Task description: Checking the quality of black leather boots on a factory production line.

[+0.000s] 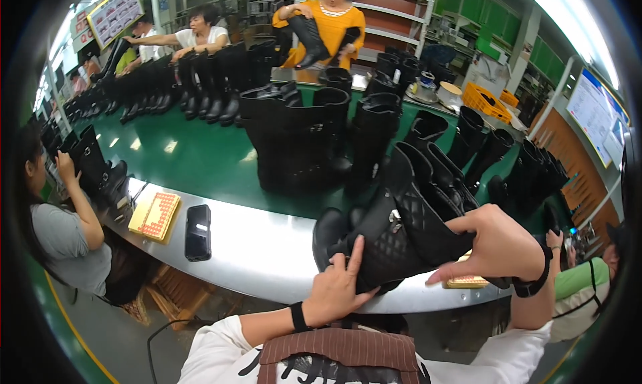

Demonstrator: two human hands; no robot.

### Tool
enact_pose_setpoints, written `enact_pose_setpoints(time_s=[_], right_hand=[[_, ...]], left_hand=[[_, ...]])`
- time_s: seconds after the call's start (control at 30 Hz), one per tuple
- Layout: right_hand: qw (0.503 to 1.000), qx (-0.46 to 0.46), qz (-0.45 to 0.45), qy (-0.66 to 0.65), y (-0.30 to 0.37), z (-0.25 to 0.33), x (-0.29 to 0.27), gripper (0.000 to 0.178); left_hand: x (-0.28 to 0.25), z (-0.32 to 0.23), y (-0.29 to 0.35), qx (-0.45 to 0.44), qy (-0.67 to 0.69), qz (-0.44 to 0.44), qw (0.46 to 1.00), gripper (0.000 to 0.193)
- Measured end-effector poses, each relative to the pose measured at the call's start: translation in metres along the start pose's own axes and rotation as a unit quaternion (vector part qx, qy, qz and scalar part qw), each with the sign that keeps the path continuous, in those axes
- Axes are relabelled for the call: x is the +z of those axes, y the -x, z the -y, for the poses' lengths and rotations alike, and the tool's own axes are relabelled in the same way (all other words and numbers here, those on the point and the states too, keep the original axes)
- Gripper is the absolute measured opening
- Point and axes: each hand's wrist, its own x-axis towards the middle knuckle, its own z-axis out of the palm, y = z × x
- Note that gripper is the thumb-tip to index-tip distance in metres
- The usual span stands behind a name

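A black quilted boot [394, 240] with a metal buckle tilts over the near edge of the metal counter, its toe to the left and its shaft toward the right. My left hand [338, 287] grips it low at the ankle, index finger stretched up along the quilting and thumb on the underside. At the shaft's upper end, my right hand [495, 247] holds the rim, with the fingertips at the opening and the thumb spread below. Another black boot [438, 173] stands directly behind, partly hidden by the held one.
A phone [198, 233] and a yellow patterned box [159, 215] lie on the metal counter [261, 250] to my left. Beyond it, many black boots [294, 137] stand on the green table [200, 153]. Co-workers handle boots across and to the left. A yellow crate [487, 102] sits far right.
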Motion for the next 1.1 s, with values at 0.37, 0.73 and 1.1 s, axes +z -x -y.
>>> enact_pose_setpoints(time_s=[0.37, 0.73, 1.1], right_hand=[[0.92, 0.095, -0.375, -0.067, -0.062, -0.024, -0.049, 0.026], [0.631, -0.136, -0.616, 0.451, -0.213, -0.107, -0.254, 0.03], [0.841, 0.118, -0.522, 0.078, -0.539, -0.133, -0.059, 0.068]], left_hand=[[-0.019, 0.076, -0.01, 0.035, 0.34, -0.273, 0.899, 0.066], [-0.009, 0.186, -0.044, -0.148, 0.42, -0.33, 0.832, 0.021], [-0.038, 0.255, -0.04, -0.359, 0.754, -0.267, 0.482, 0.027]])
